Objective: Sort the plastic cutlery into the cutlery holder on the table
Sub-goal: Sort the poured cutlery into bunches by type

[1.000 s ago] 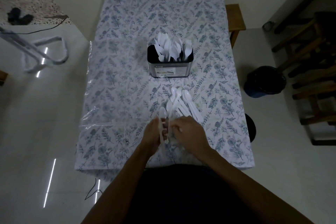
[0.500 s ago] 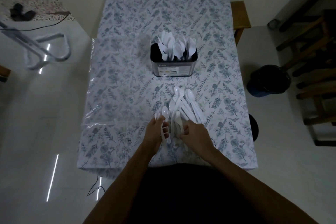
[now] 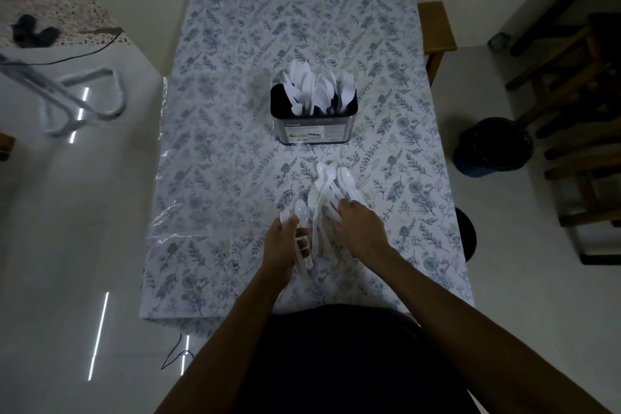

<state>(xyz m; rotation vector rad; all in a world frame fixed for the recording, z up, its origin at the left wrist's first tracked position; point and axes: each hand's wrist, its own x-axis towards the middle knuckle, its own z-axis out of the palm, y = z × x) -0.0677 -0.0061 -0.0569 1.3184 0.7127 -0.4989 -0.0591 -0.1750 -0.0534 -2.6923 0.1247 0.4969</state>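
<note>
Gripping white cutlery (image 3: 301, 212), left hand (image 3: 285, 242); right hand (image 3: 361, 228) spread on pile (image 3: 331, 185); holder (image 3: 314, 118) label possibly "Rosso"

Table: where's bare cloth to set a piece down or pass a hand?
Free: the table left of the cutlery holder, the far end beyond it, and the right strip. Crowded: the loose cutlery pile between holder and both hands, left hand and right hand.
</note>
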